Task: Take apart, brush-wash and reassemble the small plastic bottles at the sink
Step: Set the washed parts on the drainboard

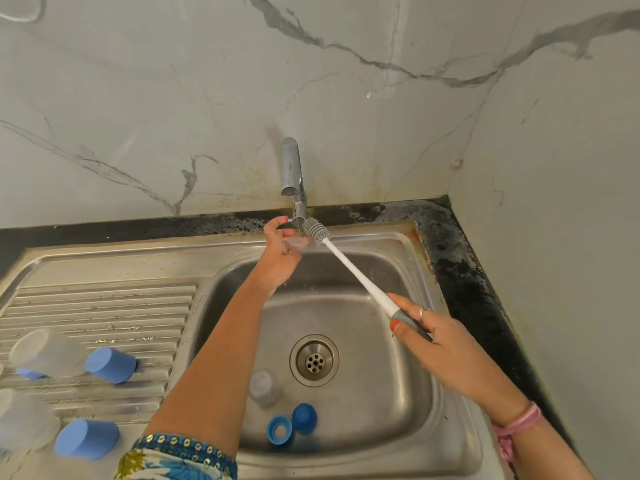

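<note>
Standing at a steel sink [408, 258], a person reaches both hands toward the tap [292, 174]. The right hand [446, 344] grips the grey handle of a long white brush [356, 275], fingers curled round it, its bristled head up beside the spout. The left hand [282, 247] is under the tap, fingers loosely curved around a small clear piece [298, 243]; what that piece is cannot be told. In the basin near the drain [314, 360] lie a clear bottle [264, 388] and two blue caps [292, 422]. On the drainboard [104, 306] to the left stand more clear bottles [41, 351] and blue cups [110, 364].
</note>
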{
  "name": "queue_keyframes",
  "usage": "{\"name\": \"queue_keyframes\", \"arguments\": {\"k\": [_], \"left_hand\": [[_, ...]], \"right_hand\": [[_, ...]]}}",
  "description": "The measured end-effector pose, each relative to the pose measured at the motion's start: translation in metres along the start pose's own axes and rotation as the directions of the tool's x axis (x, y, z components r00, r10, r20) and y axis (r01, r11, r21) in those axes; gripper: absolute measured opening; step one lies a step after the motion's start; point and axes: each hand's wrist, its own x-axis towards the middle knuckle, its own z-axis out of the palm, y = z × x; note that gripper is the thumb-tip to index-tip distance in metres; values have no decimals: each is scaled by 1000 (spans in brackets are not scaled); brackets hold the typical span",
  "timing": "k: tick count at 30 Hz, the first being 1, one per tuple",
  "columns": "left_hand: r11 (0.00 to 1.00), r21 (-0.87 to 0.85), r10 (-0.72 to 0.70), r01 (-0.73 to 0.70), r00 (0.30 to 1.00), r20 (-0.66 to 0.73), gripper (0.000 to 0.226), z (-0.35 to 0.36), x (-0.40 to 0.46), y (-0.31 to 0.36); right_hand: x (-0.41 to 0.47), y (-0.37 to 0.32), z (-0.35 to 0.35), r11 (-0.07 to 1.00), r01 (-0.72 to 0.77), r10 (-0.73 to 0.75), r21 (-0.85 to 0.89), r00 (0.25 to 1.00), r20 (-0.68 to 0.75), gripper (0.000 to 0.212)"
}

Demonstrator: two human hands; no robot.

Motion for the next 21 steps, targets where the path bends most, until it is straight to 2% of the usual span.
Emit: {"name": "queue_keyframes", "arguments": {"k": [3, 5, 7, 10, 12, 14, 16, 18, 21], "left_hand": [[998, -55, 29, -25, 997, 69, 71, -7, 1, 0], [980, -200, 11, 10, 995, 103, 70, -14, 1, 3], [923, -379, -9, 63, 990, 144, 58, -23, 2, 4], [871, -481, -4, 98, 982, 191, 37, -31, 2, 2], [825, -552, -25, 120, 984, 176, 31, -30, 2, -2], [729, -665, -69, 159, 985, 160, 31, -28, 3, -4], [685, -702, -117, 196, 980, 159, 33, -24, 4, -6], [701, -678, -161, 222, 975, 153, 32, -20, 7, -5], [731, -636, -213, 247, 968, 132, 27, -11, 11, 4]], "right_hand": [[1, 3, -7, 1000, 22, -22, -5, 999, 23, 45], [3, 5, -13, 1000, 29, -29, 5, 1000, 9, 44], [4, 7, -18, 999, 23, -24, 33, 1000, 15, 43], [4, 8, -24, 997, 13, -17, 72, 999, 51, 43], [5, 9, -23, 997, 20, -24, 73, 998, 62, 44], [7, 10, -21, 997, 26, -31, 67, 997, 64, 45], [9, 13, -17, 998, 60, -60, 8, 997, 52, 47], [12, 14, -15, 988, 116, -113, -104, 993, 36, 49], [17, 9, -11, 900, 156, -155, -406, 987, 35, 53]]}}
